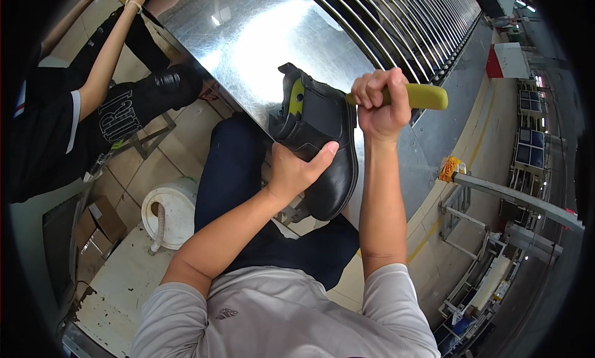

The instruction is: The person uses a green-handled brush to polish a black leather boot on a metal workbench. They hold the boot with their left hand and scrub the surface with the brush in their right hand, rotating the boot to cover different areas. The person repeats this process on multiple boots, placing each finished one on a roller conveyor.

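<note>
Head view shows a black ankle boot (322, 141) held over the lap, at the edge of a shiny metal table (248, 42). Left hand (296, 171) grips its side from about seven o'clock, fingers curled beneath, thumb pressed on the upper. Right hand (381, 104) is a closed fist around a yellow-green handle (418, 96) jutting toward three o'clock at the boot's heel side. Its long axis runs from eleven to five o'clock, collar up, toe down. It looks fairly heavy, with supple, slippery leather and a stiff sole; the sole edge seems the surest hold.
</note>
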